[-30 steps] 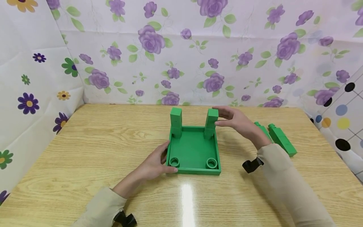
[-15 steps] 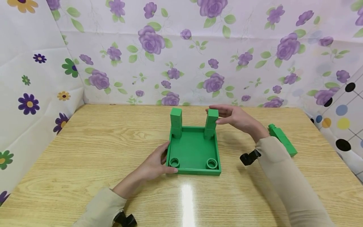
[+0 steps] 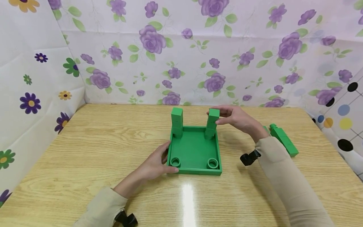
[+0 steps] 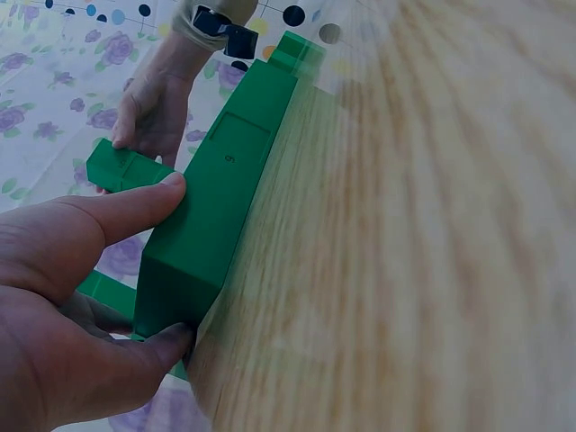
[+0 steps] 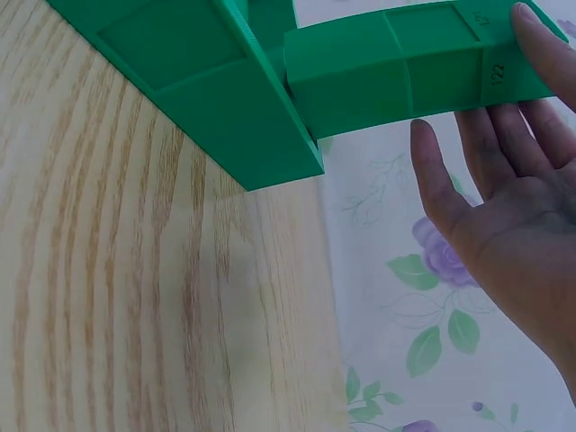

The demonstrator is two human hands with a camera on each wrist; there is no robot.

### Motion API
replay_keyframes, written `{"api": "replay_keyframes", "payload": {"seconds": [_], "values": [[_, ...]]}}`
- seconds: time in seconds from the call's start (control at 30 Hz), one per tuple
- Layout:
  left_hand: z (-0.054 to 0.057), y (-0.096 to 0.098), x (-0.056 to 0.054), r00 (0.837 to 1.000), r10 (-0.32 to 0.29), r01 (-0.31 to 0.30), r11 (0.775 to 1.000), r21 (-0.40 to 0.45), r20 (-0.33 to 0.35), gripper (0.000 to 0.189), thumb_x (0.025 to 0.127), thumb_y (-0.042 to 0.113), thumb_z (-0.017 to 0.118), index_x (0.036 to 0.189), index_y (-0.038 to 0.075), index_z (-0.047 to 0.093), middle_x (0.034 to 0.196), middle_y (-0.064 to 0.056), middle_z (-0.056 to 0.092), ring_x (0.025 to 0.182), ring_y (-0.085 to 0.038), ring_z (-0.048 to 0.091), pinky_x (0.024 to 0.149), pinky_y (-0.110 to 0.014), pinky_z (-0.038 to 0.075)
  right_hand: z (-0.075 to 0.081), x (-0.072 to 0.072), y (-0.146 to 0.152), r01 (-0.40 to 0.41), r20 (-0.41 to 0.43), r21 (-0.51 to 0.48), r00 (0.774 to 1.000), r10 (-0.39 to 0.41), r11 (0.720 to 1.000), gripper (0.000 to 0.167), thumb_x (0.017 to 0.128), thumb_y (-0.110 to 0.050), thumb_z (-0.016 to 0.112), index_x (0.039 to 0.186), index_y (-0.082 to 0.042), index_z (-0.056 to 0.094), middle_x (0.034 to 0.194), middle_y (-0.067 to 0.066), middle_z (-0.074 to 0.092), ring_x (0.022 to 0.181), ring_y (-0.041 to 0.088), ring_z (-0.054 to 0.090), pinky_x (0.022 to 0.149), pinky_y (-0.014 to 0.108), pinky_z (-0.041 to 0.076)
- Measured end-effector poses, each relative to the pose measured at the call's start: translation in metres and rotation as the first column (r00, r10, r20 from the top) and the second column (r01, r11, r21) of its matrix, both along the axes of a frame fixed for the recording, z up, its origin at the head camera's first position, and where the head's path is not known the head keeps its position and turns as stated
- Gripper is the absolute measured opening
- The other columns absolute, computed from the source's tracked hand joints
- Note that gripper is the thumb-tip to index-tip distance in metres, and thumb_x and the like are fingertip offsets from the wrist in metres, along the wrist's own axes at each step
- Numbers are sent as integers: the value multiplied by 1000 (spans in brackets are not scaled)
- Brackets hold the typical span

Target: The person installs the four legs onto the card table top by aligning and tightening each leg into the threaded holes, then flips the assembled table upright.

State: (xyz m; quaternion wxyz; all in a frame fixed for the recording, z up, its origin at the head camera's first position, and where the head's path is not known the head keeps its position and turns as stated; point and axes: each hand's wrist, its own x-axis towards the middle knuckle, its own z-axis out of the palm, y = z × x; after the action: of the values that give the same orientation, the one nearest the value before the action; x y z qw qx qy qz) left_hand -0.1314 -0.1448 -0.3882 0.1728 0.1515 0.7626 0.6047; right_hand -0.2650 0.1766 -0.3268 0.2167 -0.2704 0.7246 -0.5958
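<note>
A green square base [image 3: 195,149] with a raised rim lies on the table. Two green legs stand upright in its far corners, the left leg [image 3: 177,121] and the right leg [image 3: 213,119]. Round sockets, left [image 3: 175,162] and right [image 3: 212,163], show in its near corners. My left hand [image 3: 154,161] grips the base at its near left corner, thumb at the front edge and fingers along the left side. My right hand [image 3: 238,118] holds the right leg near its top; in the right wrist view the thumb and fingers lie on different sides of that leg [image 5: 423,67].
To the right lies a loose green leg [image 3: 284,140] with a knob at one end. Another green piece [image 3: 266,128] is mostly hidden behind the right forearm. Flower-printed cloth [image 3: 193,63] hangs along the back of the wooden table [image 3: 119,132].
My right hand has shifted slightly left, its fingers reaching further behind the right leg. The left hand keeps its hold, and the base stays in place.
</note>
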Motion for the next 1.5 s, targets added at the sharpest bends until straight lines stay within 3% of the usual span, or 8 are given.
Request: {"api": "replay_keyframes", "payload": {"seconds": [0.23, 0.33, 0.47, 0.63, 0.77, 1.07, 1.33, 1.5], "values": [[1, 2, 0, 999, 31, -31, 999, -12, 19, 101, 79, -5, 76, 154, 1, 9, 157, -17, 18, 142, -30, 21, 111, -43, 28, -1, 1, 1, 39, -52, 52, 998, -37, 998, 50, 89, -11, 71, 136, -3, 55, 134, 15, 56, 121, 24, 53, 98, 39, 45], [2, 3, 0, 999, 41, -41, 999, -22, 27, 102, 79, -5, 77, 154, 1, 9, 157, -17, 18, 142, -30, 22, 111, -43, 28, -1, 6, 0, 101, -91, 106, 992, -91, 989, 49, 89, -17, 71, 134, -4, 57, 130, 14, 58, 119, 23, 54, 98, 40, 45], [3, 3, 1, 998, 54, -53, 998, -32, 27, 102, 78, -6, 77, 154, 0, 9, 157, -17, 18, 142, -30, 23, 110, -43, 29, -3, 14, -3, 210, -115, 123, 974, -196, 970, 48, 89, -16, 72, 131, 0, 58, 127, 17, 59, 116, 27, 56, 96, 39, 47], [2, 1, 1, 998, 50, -49, 998, -29, 29, 102, 78, -7, 76, 154, 1, 9, 157, -17, 17, 142, -30, 22, 110, -42, 28, -9, 22, -10, 332, -108, 118, 941, -321, 936, 59, 88, -17, 73, 138, 2, 50, 135, 22, 52, 122, 34, 51, 100, 42, 44], [2, 0, 2, 998, 50, -50, 998, -29, 28, 102, 79, -5, 76, 154, 0, 8, 157, -17, 16, 142, -30, 21, 111, -43, 28, -13, 26, -16, 385, -119, 103, 920, -373, 917, 63, 86, -22, 76, 139, -1, 50, 134, 19, 55, 123, 32, 51, 100, 44, 43], [2, 3, 2, 998, 52, -52, 998, -36, 21, 103, 79, -5, 77, 154, 0, 6, 158, -17, 15, 142, -29, 21, 110, -43, 28, -21, 30, -22, 424, -151, 15, 896, -417, 905, 52, 86, -22, 76, 131, -3, 59, 123, 14, 64, 112, 22, 60, 95, 38, 48], [3, 3, 2, 999, 41, -41, 999, -25, 19, 102, 79, -5, 76, 154, 0, 6, 158, -18, 15, 142, -30, 21, 110, -43, 28, -19, 30, -19, 404, -190, 63, 902, -387, 912, 51, 88, -23, 74, 132, -3, 58, 124, 14, 63, 112, 24, 59, 94, 39, 48], [3, 3, 2, 999, 39, -39, 999, -15, 28, 103, 79, -6, 76, 154, 1, 7, 158, -16, 16, 142, -29, 22, 110, -42, 29, -16, 28, -17, 400, -163, 108, 910, -381, 910, 58, 88, -23, 74, 138, -2, 51, 130, 16, 59, 119, 29, 55, 98, 41, 46]]}}
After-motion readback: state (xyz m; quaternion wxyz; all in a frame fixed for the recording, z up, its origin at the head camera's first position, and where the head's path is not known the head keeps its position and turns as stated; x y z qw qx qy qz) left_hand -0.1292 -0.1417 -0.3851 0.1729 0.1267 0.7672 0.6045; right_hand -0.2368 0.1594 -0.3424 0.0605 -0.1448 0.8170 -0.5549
